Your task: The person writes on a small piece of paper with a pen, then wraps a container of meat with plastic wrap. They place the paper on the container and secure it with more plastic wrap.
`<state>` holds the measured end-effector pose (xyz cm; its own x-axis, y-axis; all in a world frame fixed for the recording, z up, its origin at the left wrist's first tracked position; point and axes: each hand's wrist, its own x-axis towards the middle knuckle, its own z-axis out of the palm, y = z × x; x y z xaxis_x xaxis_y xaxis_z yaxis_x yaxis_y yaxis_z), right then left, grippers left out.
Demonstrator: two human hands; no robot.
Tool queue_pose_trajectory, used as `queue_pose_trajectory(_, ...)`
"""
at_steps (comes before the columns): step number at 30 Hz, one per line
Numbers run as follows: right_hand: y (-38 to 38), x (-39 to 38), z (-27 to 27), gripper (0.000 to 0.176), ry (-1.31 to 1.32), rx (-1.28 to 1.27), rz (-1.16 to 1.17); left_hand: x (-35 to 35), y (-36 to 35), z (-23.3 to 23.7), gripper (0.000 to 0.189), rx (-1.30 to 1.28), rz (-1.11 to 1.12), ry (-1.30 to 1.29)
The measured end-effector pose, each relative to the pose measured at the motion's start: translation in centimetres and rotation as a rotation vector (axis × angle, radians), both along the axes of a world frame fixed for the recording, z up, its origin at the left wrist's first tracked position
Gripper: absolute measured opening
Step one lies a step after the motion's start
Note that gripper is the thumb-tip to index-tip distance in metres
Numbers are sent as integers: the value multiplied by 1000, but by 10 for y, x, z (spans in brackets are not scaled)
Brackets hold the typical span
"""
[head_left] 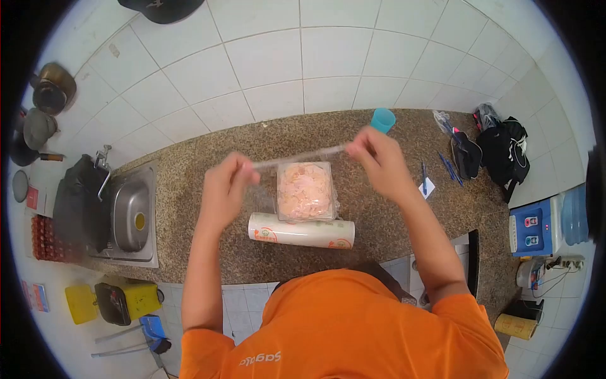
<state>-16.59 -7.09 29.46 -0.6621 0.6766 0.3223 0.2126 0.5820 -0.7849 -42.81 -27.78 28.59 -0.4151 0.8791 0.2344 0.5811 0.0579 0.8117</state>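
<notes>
Left hand (228, 183) and right hand (377, 155) each pinched an end of what looked like clear plastic film (300, 156), taut above the square clear container of pinkish food (305, 191) on the speckled stone desk (189, 208), bare either side.

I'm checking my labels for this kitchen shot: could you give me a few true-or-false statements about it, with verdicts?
1. The left hand and right hand hold clear film stretched above the container. True.
2. The container is empty. False: it holds pinkish food.
3. A blue cup stands at the back of the counter. True.
4. The roll lies between the container and the wall. False: it lies on the person's side of the container.
5. The sink is on the person's right. False: it is on their left.
</notes>
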Motion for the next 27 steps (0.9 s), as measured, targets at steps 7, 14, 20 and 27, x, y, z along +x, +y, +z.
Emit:
queue_pose_trajectory(7, 126, -102, -171, 30, -29, -18, -170, -78, 127, -149, 15, 18, 131, -211)
queue_pose_trajectory(14, 134, -110, -162, 33, -91, -183, -172, -94, 142, -142, 11, -111, 91, -477)
queue_pose_trajectory(20, 130, -89, -108, 31, -105, -242, -30, -92, 123, -98, 12, -91, -11, -522)
queue_pose_trajectory(27, 140, -97, -110, 32, -99, -255, -3, -97, 132, -94, 13, -160, -11, -502)
